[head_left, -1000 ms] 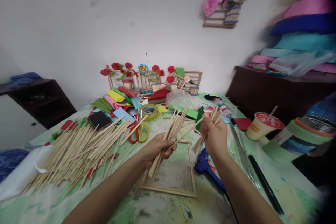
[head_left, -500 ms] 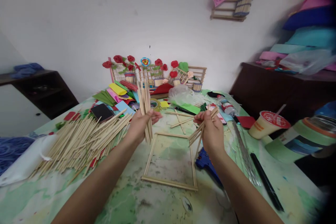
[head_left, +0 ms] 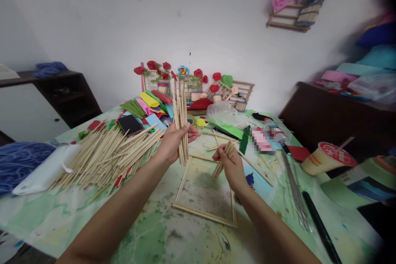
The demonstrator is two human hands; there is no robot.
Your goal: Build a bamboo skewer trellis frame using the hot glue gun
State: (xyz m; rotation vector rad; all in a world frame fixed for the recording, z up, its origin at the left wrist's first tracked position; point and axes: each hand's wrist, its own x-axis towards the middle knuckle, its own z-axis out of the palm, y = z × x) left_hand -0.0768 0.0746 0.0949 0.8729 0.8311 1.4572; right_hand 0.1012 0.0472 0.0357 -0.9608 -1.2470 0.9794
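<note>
My left hand is closed around an upright bundle of wooden sticks, held above the table. A smaller, slanted bunch of wooden sticks is gripped in my right hand. Below both hands lies a square frame of sticks, its right side partly covered by my right hand and forearm. Several loose sticks lie crossed behind and beside my right hand. Near my right wrist a bit of a blue glue gun shows. To the left spreads a big pile of sticks.
Coloured paper, a dark phone and a plastic bag lie toward the back, before stick trellises with red flowers. On the right stand a lidded cup and a big jar, beside thin wires and a black rod.
My right hand has moved left with its sticks, nearer my left hand. A stick now lies to the right of it. The view has turned slightly left.
</note>
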